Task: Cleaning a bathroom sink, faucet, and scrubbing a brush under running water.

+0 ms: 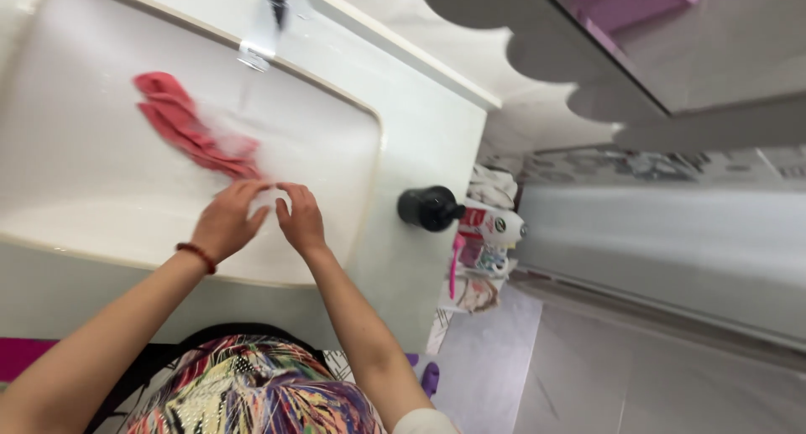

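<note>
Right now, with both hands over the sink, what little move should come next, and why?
Probably slide the left hand a bit forward to take the red cloth. The cloth lies in the sink just past the fingertips, below the tap, and neither the left nor the right hand holds anything. The near end of the cloth is blurred, so whether a finger already touches it is unclear.

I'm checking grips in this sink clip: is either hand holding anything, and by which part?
Nothing is clearly held. The left hand and right hand sit together over the sink; the left fingertips touch the near end of the red cloth.
</note>
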